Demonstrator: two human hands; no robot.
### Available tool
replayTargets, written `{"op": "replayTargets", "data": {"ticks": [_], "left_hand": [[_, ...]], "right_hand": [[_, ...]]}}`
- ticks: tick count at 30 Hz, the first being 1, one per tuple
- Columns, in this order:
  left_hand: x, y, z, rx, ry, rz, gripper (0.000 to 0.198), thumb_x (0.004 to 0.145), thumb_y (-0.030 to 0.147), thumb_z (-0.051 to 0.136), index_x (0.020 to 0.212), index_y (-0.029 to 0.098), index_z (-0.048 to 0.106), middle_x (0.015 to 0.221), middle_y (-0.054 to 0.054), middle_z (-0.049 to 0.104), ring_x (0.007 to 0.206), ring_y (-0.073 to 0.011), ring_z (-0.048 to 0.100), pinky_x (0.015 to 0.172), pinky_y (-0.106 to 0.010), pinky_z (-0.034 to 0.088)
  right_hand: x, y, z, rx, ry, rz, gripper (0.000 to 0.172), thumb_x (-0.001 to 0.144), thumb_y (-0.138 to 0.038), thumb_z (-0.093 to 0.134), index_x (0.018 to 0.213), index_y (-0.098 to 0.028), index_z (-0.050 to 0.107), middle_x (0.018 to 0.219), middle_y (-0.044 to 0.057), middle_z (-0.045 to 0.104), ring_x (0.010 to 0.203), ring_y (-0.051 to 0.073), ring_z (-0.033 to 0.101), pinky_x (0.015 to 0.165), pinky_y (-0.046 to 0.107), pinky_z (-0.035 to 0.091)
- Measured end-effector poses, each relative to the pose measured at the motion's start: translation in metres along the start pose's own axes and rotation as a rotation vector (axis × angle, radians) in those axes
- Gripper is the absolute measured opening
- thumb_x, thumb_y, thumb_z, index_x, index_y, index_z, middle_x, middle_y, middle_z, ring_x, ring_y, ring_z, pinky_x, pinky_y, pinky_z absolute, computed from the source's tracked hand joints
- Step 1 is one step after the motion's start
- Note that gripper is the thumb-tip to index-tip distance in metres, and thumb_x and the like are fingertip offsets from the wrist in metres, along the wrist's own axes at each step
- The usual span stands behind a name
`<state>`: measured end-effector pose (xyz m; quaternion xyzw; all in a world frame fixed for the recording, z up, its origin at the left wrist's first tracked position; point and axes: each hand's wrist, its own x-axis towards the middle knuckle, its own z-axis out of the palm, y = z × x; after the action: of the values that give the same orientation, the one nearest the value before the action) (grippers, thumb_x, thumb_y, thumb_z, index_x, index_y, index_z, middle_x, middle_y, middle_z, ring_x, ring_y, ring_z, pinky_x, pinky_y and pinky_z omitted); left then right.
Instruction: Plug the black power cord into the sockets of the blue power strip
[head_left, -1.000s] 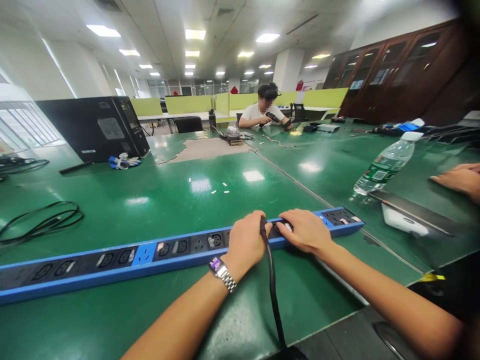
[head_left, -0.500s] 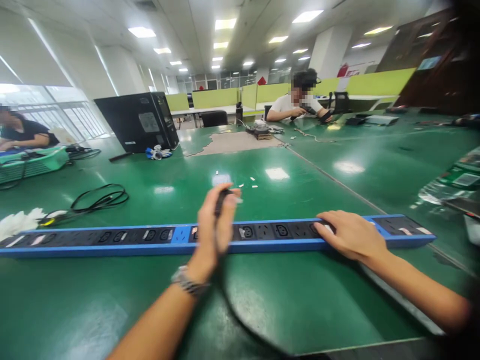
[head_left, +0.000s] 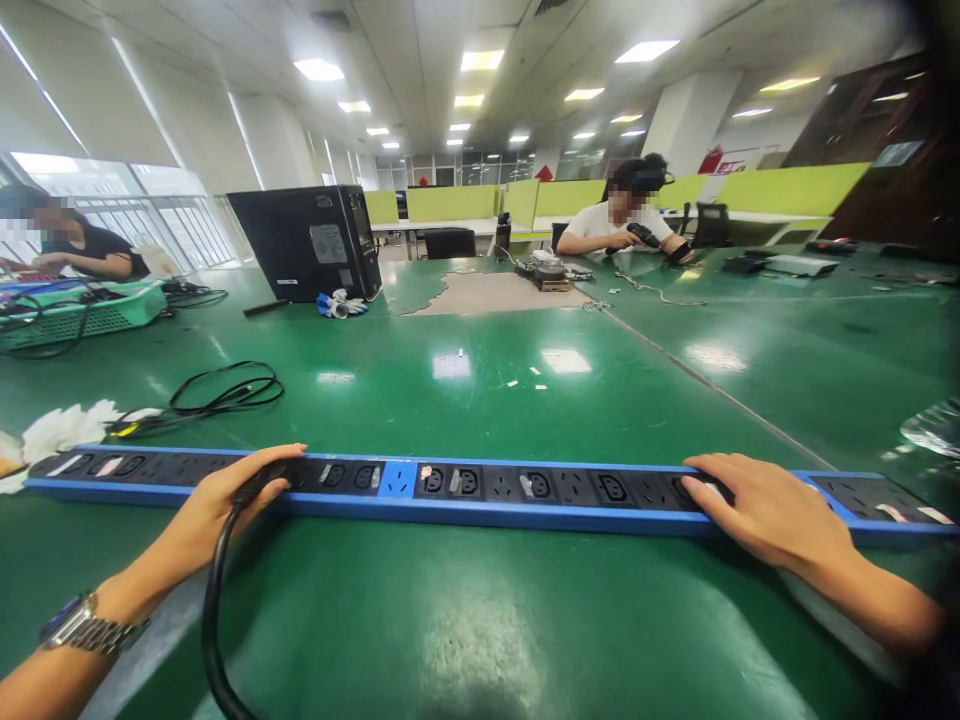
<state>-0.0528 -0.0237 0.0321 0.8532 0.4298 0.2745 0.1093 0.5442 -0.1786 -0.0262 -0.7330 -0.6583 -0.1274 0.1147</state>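
Observation:
A long blue power strip (head_left: 480, 490) with black sockets lies across the green table (head_left: 465, 610) in front of me. My left hand (head_left: 225, 495) is closed around a black plug on a thick black cable (head_left: 214, 610) and holds it against the strip's left part. The cable runs down toward me off the bottom edge. My right hand (head_left: 765, 510) lies flat, fingers stretched, on the strip's right part and presses on it.
A coiled black cable (head_left: 217, 395) and white gloves (head_left: 60, 430) lie at the left. A black computer case (head_left: 311, 243) stands further back. One person sits at the far side, another at the left by a green basket (head_left: 82, 312). A plastic bottle (head_left: 934, 430) is at the right edge.
My left hand has carried the black plug from the strip's right part, up over the middle, and down onto the left part. The right hand stayed on the strip. My view turned left.

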Motion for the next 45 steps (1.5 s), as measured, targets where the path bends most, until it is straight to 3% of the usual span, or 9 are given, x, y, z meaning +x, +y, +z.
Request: {"op": "replayTargets", "data": {"ticks": [5, 11, 16, 22, 29, 34, 39, 41, 45], "left_hand": [[0.004, -0.014, 0.009, 0.033, 0.003, 0.049, 0.050, 0.091, 0.056, 0.050, 0.129, 0.026, 0.058, 0.131, -0.008, 0.065, 0.116, -0.0277, 0.064, 0.102, -0.043, 0.050], [0.008, -0.019, 0.007, 0.117, -0.062, 0.168, 0.041, 0.090, 0.052, 0.054, 0.123, 0.028, 0.062, 0.125, -0.006, 0.069, 0.115, -0.0274, 0.065, 0.101, -0.043, 0.050], [0.020, 0.025, 0.037, -0.041, 0.201, 0.086, 0.038, 0.096, 0.046, 0.045, 0.127, 0.025, 0.055, 0.117, -0.005, 0.071, 0.109, -0.0235, 0.067, 0.097, -0.038, 0.052], [0.033, 0.059, 0.085, 0.003, -0.033, 0.197, 0.032, 0.096, 0.042, 0.049, 0.122, 0.024, 0.056, 0.117, -0.007, 0.070, 0.106, -0.0229, 0.066, 0.093, -0.038, 0.052], [0.032, 0.066, 0.079, 0.023, -0.047, 0.327, 0.032, 0.094, 0.039, 0.053, 0.120, 0.022, 0.059, 0.119, -0.009, 0.070, 0.108, -0.0253, 0.065, 0.096, -0.043, 0.051], [0.043, 0.116, 0.091, -0.244, 0.103, 0.122, 0.025, 0.097, 0.037, 0.046, 0.116, 0.023, 0.056, 0.110, -0.006, 0.071, 0.096, -0.0202, 0.068, 0.085, -0.034, 0.055], [0.066, 0.188, 0.138, -0.203, -0.092, 0.200, 0.022, 0.096, 0.034, 0.050, 0.113, 0.022, 0.058, 0.100, -0.006, 0.072, 0.090, -0.0237, 0.068, 0.080, -0.038, 0.054], [0.069, 0.200, 0.148, -0.160, -0.132, 0.196, 0.020, 0.096, 0.033, 0.049, 0.110, 0.022, 0.058, 0.097, -0.006, 0.072, 0.087, -0.0245, 0.067, 0.078, -0.038, 0.053], [0.063, 0.191, 0.145, -0.173, -0.124, 0.197, 0.021, 0.098, 0.033, 0.046, 0.109, 0.021, 0.058, 0.101, -0.008, 0.071, 0.092, -0.0242, 0.066, 0.081, -0.038, 0.053]], "right_hand": [[-0.001, 0.004, 0.002, 0.024, -0.029, 0.017, 0.044, 0.089, -0.053, 0.039, 0.098, -0.023, 0.071, 0.097, 0.009, 0.074, 0.087, 0.030, 0.069, 0.077, 0.046, 0.053], [0.000, 0.001, -0.002, 0.007, -0.058, 0.034, 0.048, 0.090, -0.053, 0.036, 0.100, -0.021, 0.071, 0.100, 0.011, 0.074, 0.090, 0.030, 0.068, 0.078, 0.046, 0.053], [-0.001, 0.001, -0.001, -0.012, -0.020, 0.002, 0.044, 0.090, -0.051, 0.038, 0.100, -0.023, 0.070, 0.099, 0.008, 0.075, 0.090, 0.028, 0.069, 0.078, 0.043, 0.053], [-0.001, -0.005, -0.005, -0.030, -0.014, -0.005, 0.045, 0.092, -0.049, 0.036, 0.099, -0.021, 0.070, 0.098, 0.009, 0.074, 0.088, 0.027, 0.069, 0.076, 0.041, 0.053], [-0.001, -0.014, -0.012, -0.027, 0.000, 0.000, 0.048, 0.092, -0.050, 0.033, 0.097, -0.020, 0.070, 0.094, 0.009, 0.074, 0.084, 0.027, 0.069, 0.075, 0.041, 0.053], [-0.001, -0.015, -0.012, -0.016, 0.009, -0.011, 0.046, 0.092, -0.049, 0.035, 0.097, -0.020, 0.070, 0.095, 0.009, 0.074, 0.087, 0.027, 0.069, 0.077, 0.041, 0.052], [0.000, -0.019, -0.015, -0.032, 0.009, 0.005, 0.044, 0.092, -0.047, 0.035, 0.097, -0.020, 0.070, 0.093, 0.008, 0.074, 0.085, 0.025, 0.068, 0.077, 0.039, 0.050], [0.000, -0.021, -0.017, -0.037, 0.008, 0.014, 0.044, 0.092, -0.047, 0.035, 0.096, -0.021, 0.070, 0.092, 0.007, 0.074, 0.085, 0.025, 0.067, 0.077, 0.038, 0.049], [0.000, -0.024, -0.020, -0.055, 0.011, 0.019, 0.043, 0.092, -0.046, 0.036, 0.097, -0.021, 0.070, 0.091, 0.006, 0.074, 0.084, 0.023, 0.067, 0.075, 0.036, 0.048]]}}
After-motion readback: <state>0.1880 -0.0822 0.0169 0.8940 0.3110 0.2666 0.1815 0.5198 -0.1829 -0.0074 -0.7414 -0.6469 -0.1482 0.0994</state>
